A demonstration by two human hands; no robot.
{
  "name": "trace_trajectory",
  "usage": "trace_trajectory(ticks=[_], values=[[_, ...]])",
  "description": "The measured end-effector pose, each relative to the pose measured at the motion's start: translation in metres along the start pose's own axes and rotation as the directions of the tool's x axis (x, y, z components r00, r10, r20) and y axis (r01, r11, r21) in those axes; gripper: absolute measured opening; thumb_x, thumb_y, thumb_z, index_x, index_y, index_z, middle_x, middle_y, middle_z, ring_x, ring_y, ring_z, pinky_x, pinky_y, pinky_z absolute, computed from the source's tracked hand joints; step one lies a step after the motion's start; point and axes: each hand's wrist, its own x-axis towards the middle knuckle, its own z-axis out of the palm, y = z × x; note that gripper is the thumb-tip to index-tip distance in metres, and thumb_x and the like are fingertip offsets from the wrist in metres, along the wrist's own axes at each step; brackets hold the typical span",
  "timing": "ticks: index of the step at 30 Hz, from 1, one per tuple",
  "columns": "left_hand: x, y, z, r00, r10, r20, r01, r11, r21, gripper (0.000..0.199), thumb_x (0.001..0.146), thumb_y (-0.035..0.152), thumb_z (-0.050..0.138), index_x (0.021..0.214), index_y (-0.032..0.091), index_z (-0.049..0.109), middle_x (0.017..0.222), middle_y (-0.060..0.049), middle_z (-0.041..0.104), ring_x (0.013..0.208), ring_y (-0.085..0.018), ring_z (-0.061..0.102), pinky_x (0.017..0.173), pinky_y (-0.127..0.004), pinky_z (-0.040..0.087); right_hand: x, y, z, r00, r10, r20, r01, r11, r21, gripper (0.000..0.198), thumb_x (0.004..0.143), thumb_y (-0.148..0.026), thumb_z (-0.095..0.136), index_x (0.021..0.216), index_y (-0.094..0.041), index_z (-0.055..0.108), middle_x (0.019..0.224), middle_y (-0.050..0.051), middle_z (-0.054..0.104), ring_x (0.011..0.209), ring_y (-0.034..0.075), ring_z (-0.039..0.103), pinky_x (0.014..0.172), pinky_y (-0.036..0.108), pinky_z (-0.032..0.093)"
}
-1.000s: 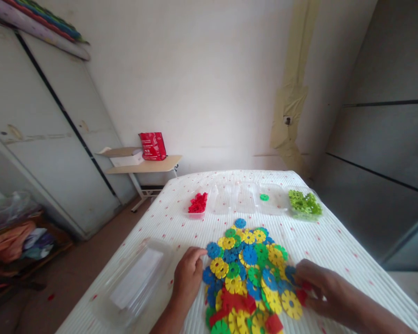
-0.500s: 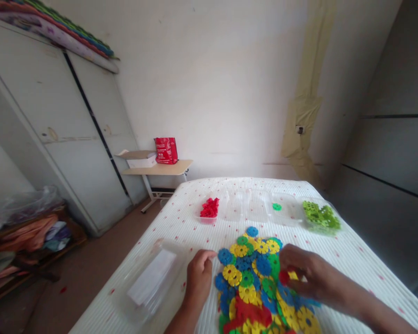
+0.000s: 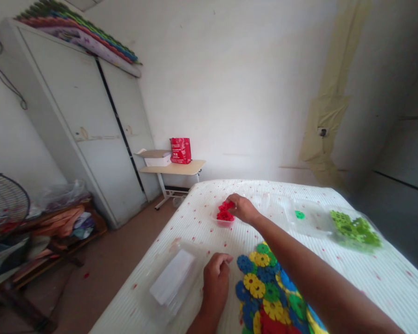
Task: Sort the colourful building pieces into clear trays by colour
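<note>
My right hand (image 3: 244, 208) reaches across the table with its fingers bent together at a clear box (image 3: 225, 223). Red plastic building pieces (image 3: 224, 214) fill that box, and a red bit shows right at the fingertips. My left hand (image 3: 216, 280) rests with curled fingers on the cloth, with nothing visible in it. Just right of it spreads a pile of flower-shaped plastic discs (image 3: 261, 290) in blue, yellow and green, with a larger red piece (image 3: 273, 322) at the near edge. My right forearm hides part of the pile.
Farther right, a clear box (image 3: 313, 227) contains one green disc (image 3: 300, 215). Light green pieces (image 3: 355, 229) fill the box at the right end. A clear container with a white paper (image 3: 172, 278) lies left of my left hand. A small side table (image 3: 181, 168) stands beyond.
My right hand has moved from the disc pile, where it held a red piece, forward and left to the box of red pieces. My left hand stays beside the pile. The view has turned left.
</note>
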Motion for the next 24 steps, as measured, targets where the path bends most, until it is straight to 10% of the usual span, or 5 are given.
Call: trace_trajectory(ticks=[10,17,24], values=[[0.0,-0.003,0.0,1.0,0.018,-0.008,-0.018,1.0,-0.015,0.025,0.069,0.011,0.039,0.073,0.017,0.063,0.075,-0.004,0.066,0.073,-0.017,0.061,0.07,-0.028,0.048,-0.021,0.003,-0.01,0.999,-0.022,-0.044,0.02,0.999,-0.03,0.03,0.089,-0.033,0.053,0.116,-0.018,0.054,0.117,0.007,0.056,0.097,0.019,0.058,0.081,0.04,0.05],[-0.001,-0.004,0.002,0.999,0.041,-0.018,-0.042,0.999,-0.015,0.025,0.069,0.012,0.041,0.074,0.018,0.064,0.075,-0.003,0.068,0.073,-0.017,0.061,0.071,-0.029,0.049,-0.116,0.029,-0.047,0.987,0.056,-0.148,-0.064,0.997,-0.051,0.025,0.092,-0.026,0.04,0.094,-0.017,0.063,0.096,0.009,0.065,0.08,0.017,0.062,0.072,0.033,0.052],[-0.002,0.003,0.003,0.994,0.104,0.019,-0.104,0.995,0.001,0.025,0.07,0.013,0.041,0.072,0.018,0.065,0.073,-0.003,0.068,0.071,-0.016,0.062,0.069,-0.027,0.049,-0.192,-0.011,-0.042,0.998,-0.008,0.056,0.008,1.0,-0.011,0.026,0.088,-0.026,0.047,0.108,-0.021,0.061,0.11,0.009,0.065,0.102,0.021,0.059,0.087,0.037,0.048]])
